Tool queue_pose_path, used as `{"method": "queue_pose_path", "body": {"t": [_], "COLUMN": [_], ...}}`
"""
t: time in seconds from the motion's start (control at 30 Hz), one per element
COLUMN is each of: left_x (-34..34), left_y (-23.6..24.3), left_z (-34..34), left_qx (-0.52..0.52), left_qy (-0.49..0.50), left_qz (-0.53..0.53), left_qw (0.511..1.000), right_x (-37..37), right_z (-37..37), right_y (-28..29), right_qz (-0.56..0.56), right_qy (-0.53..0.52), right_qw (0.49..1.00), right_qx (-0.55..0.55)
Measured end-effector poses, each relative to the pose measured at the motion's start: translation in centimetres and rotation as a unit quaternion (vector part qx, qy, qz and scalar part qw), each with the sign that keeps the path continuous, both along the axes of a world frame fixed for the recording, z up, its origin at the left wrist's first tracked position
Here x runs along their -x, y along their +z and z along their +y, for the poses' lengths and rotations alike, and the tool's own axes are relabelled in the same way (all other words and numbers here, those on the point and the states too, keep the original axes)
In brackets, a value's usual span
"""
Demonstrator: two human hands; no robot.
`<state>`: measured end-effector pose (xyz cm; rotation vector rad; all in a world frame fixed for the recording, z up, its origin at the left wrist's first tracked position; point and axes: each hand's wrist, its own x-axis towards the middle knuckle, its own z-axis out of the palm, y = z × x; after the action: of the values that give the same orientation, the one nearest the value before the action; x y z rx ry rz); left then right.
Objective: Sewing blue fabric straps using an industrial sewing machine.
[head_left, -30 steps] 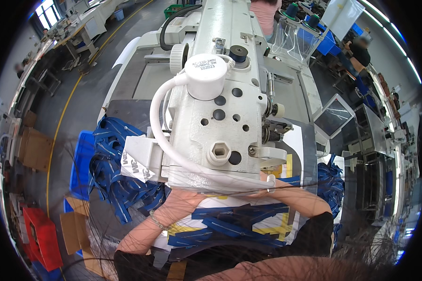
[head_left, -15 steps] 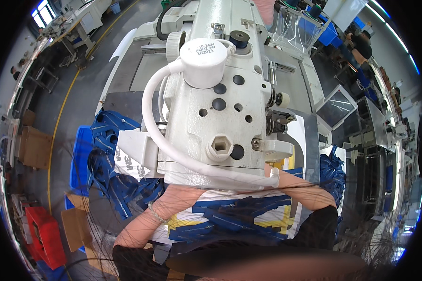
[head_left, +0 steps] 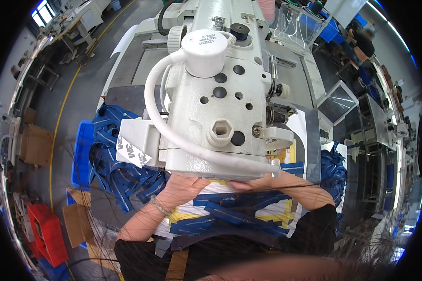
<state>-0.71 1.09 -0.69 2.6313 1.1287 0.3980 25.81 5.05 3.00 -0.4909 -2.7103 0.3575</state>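
Under the front of a white sewing machine head (head_left: 197, 136), my left hand (head_left: 185, 187) reaches in from the left and my right hand (head_left: 262, 182) from the right. Their thumb sides show at the machine's lower edge, a small gap apart; most fingers are hidden beneath it, so their grip cannot be told. Both hands are low over a white sheet (head_left: 272, 206) edged with yellow tape. Across that sheet, nearer to me, lie several blue zipper strips (head_left: 229, 215), some of them crossing.
Piles of blue zippers lie left (head_left: 126, 182) and right (head_left: 333, 171) of the machine. A blue bin (head_left: 83, 154), a cardboard box (head_left: 77, 222) and a red container (head_left: 47, 234) stand at left. A tilted screen (head_left: 337, 105) is at right; people work farther off.
My hands have come farther out from under the machine head, and their thumb sides now show. The view has shifted slightly, so the machine sits a little higher in it.
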Motion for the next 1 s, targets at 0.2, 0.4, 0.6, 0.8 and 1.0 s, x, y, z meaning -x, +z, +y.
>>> {"method": "queue_pose_path", "body": {"t": [0.2, 0.4, 0.6, 0.8, 1.0], "left_x": [0.2, 0.2, -0.1, -0.4, -0.8], "left_y": [-0.1, -0.4, -0.5, 0.1, 0.5], "left_z": [-0.2, 0.0, -0.5, -0.7, -0.5], "left_qx": [-0.092, -0.015, -0.011, 0.027, -0.002], "left_qy": [0.010, 0.013, 0.026, 0.033, 0.048], "left_qz": [0.062, 0.103, 0.124, 0.118, 0.087], "left_qw": [0.994, 0.994, 0.992, 0.992, 0.995], "right_x": [-0.1, -0.2, 0.1, -0.3, 0.2], "right_z": [-0.7, -0.6, -0.5, -0.7, -0.8], "right_y": [-0.1, -0.4, -1.1, -0.7, -0.2], "right_qz": [0.030, 0.081, 0.107, 0.083, -0.113], "right_qy": [-0.033, -0.034, -0.012, -0.018, 0.010], "right_qw": [0.999, 0.996, 0.994, 0.996, 0.972], "right_qx": [-0.006, 0.002, 0.036, 0.040, -0.207]}}
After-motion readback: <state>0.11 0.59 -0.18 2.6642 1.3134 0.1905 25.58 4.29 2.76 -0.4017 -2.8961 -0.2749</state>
